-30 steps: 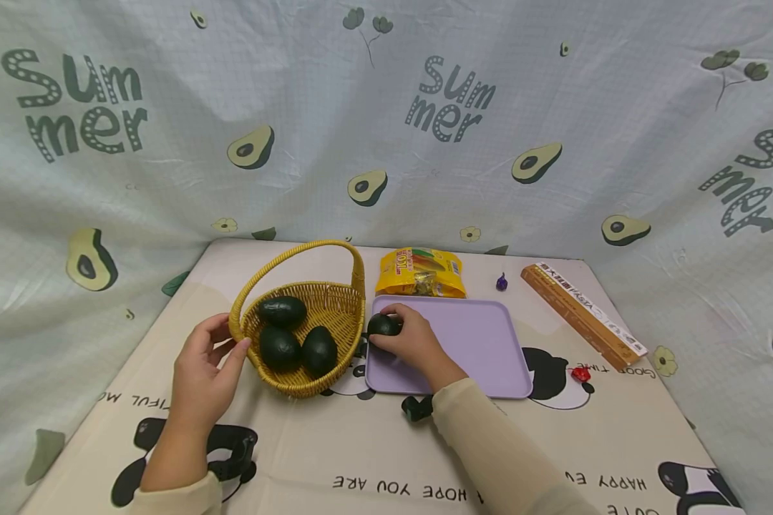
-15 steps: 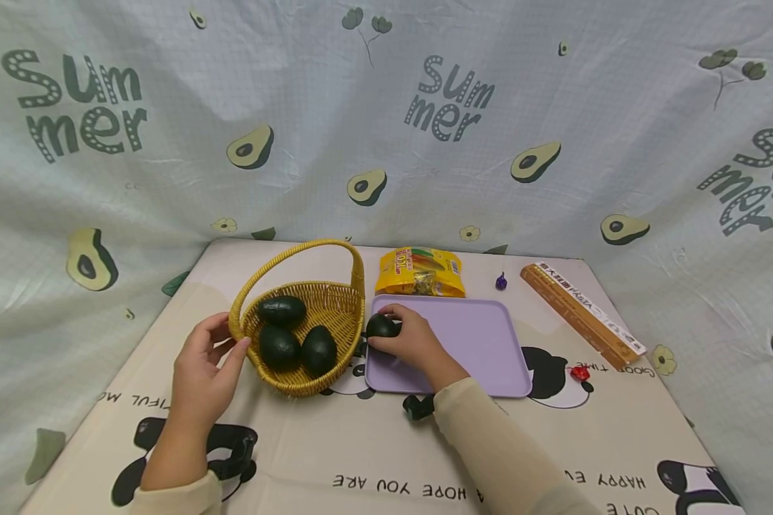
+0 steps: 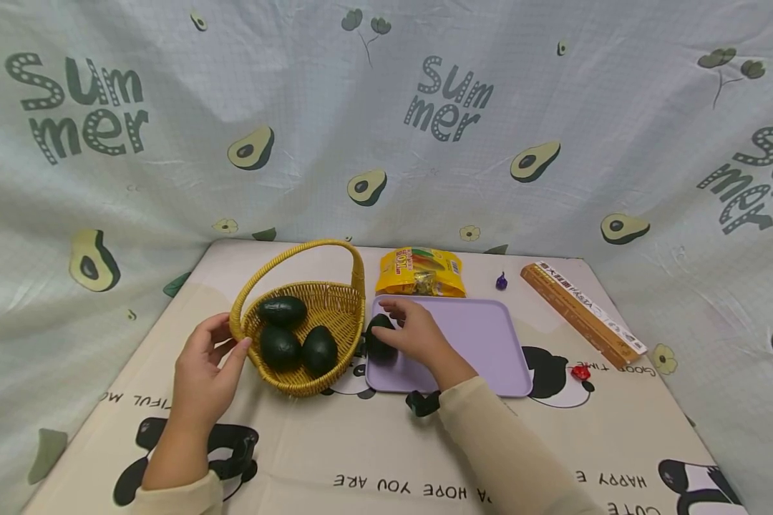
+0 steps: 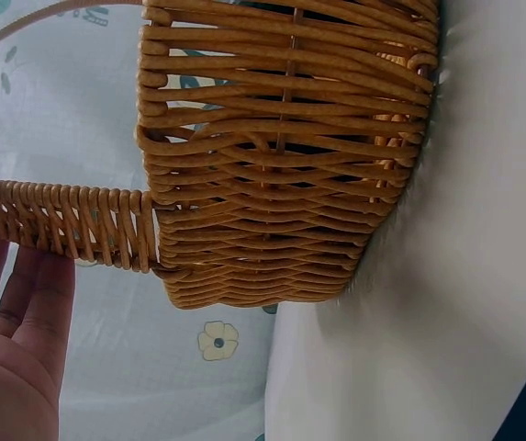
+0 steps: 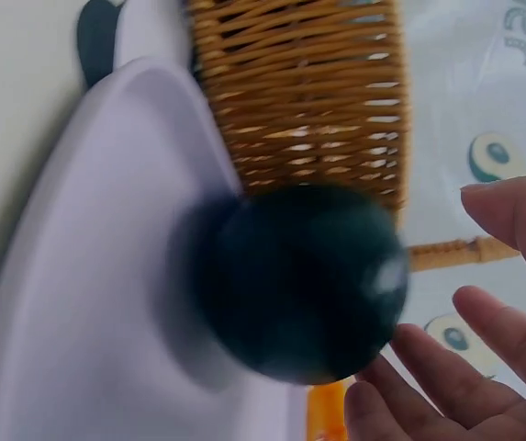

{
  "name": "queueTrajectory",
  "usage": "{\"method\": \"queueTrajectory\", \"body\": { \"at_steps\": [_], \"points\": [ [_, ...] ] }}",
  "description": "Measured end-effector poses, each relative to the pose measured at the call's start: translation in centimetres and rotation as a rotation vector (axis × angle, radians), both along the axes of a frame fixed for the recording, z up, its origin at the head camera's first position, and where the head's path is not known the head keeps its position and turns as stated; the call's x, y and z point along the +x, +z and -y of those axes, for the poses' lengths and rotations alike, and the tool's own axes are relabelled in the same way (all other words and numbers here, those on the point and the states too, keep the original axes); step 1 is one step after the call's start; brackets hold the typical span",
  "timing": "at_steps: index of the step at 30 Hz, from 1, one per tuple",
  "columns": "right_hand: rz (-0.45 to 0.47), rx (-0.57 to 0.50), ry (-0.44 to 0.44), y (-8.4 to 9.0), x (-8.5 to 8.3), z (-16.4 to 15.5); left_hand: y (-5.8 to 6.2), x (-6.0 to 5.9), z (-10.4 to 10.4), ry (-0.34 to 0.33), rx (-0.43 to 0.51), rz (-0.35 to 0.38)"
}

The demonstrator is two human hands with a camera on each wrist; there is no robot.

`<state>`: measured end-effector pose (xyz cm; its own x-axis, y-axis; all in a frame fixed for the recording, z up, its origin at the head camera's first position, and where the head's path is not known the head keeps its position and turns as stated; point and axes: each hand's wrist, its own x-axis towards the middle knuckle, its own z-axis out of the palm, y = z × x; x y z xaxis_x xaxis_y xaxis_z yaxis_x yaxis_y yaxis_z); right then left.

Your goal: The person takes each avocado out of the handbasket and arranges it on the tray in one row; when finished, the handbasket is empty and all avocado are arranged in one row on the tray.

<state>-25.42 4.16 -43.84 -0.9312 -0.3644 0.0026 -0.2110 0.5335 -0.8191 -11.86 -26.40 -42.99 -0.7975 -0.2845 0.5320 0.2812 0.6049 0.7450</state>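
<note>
One avocado now sits released on the purple tray's left edge as the right hand spreads its fingers off it, while the left hand, open, steadies the wicker basket, suggesting the fruit's transfer is finished.

Before you, a cream panda-print table cover carries a yellow wicker basket, a flat lilac plastic tray, a yellow snack bag, a long orange cardboard box and two small wrapped sweets, purple and red.
</note>
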Motion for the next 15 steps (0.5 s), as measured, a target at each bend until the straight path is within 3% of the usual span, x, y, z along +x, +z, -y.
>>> {"method": "queueTrajectory", "body": {
  "at_steps": [7, 15],
  "points": [
    [-0.016, -0.050, 0.068, 2.3, 0.7, 0.5, 0.2, 0.1, -0.1, -0.003, 0.009, 0.003],
    [0.041, 0.028, 0.217, 5.3, 1.0, 1.7, 0.1, 0.1, -0.1, -0.013, 0.017, -0.006]
  ]
}}
